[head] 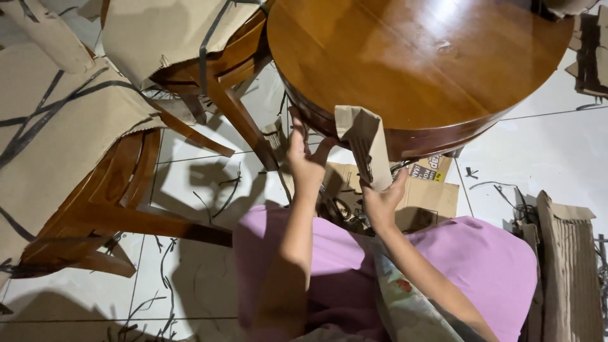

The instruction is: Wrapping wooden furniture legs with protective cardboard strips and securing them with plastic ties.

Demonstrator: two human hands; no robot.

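Brown corrugated cardboard is everywhere, and one folded strip [367, 149] of it is what both hands work at. It is ribbed on its inner face, creased at the top, and hangs against the curved rim of one round wooden table [418, 57], whose glossy amber top throws back the light. The right hand [382, 201] grips the strip's lower end, fingers and thumb closed around it. The left hand [304, 158] is raised just left of the strip at the table's edge, thumb spread wide from the fingers; whether it has hold of anything there I cannot tell, since its fingertips are lost against the dark rim.

Two wooden chairs show to the left: a near one [114, 209] with curved slats, and a farther one [221, 69] beside the table. Both are partly draped in torn cardboard sheets [57, 126], flat and matte, crossed by thin black plastic straps. One flattened printed box [424, 190] lies on the white tiled floor [544, 152] under the table, just beyond the hands. One ribbed cardboard roll [570, 266] stands at the right edge. Short cut pieces of black strap are scattered over the tiles. The person's knees are covered by soft pink fabric [487, 259].
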